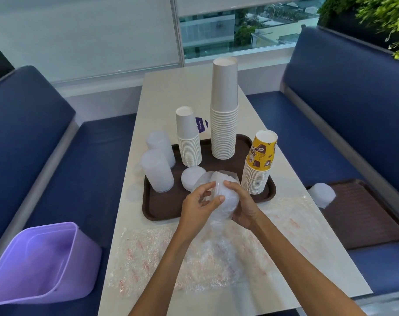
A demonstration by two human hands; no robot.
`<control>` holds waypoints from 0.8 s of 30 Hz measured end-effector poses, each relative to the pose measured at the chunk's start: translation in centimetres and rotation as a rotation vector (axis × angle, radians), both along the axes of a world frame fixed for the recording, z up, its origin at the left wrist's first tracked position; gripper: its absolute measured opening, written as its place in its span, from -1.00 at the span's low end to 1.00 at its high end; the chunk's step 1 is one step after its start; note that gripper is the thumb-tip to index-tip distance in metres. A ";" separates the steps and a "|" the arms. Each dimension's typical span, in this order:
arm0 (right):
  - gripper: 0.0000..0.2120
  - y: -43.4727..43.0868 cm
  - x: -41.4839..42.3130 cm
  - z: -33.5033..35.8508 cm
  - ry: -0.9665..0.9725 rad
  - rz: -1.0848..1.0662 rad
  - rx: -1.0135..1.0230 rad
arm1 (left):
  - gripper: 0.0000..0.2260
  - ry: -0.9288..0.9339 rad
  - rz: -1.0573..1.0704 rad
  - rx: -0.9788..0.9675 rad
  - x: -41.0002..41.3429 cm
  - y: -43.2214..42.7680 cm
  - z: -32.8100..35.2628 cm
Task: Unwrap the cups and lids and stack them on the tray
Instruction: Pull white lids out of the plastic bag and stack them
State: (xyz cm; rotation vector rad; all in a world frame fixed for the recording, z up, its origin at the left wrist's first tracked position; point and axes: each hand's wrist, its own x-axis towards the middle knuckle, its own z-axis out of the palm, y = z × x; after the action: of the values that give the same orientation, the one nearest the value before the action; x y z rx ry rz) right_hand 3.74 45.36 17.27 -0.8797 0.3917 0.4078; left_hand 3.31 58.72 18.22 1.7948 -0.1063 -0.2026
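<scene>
White table (171,99), brown tray (162,208), blue benches (344,92)

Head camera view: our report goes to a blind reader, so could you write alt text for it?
A left hand and a right hand hold a plastic-wrapped bundle of lids over a brown tray carrying three stacks of paper cups. Bubble wrap lies on the table nearby, and a purple bin stands left of the table.
</scene>
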 end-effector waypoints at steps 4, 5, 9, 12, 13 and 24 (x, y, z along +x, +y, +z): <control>-0.50 0.0 0.0 -0.3 -0.010 0.037 -0.008 | -0.64 -0.006 0.009 -0.010 0.2 0.1 -0.2; -0.51 -0.1 0.0 -0.4 -0.015 0.044 -0.017 | -0.65 -0.006 0.017 -0.015 0.2 0.1 -0.2; -0.62 -0.2 0.0 -0.3 -0.045 0.084 -0.057 | -0.66 -0.006 0.019 -0.007 0.4 0.0 -0.3; -0.64 -0.4 0.2 -0.3 -0.054 0.082 -0.069 | -0.64 0.020 -0.019 -0.039 0.4 0.2 -0.4; -0.63 -0.5 0.2 -0.3 -0.054 0.085 -0.081 | -0.64 0.034 -0.035 -0.050 0.4 0.3 -0.4; -0.50 -0.8 0.3 -0.7 -0.033 0.110 -0.077 | -0.44 0.094 -0.083 -0.085 1.0 0.6 -0.6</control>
State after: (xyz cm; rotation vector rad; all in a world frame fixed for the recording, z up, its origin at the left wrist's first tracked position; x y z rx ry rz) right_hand 4.03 44.53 16.60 -0.9848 0.3314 0.4815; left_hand 4.35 59.32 17.59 1.6945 -0.1210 -0.3364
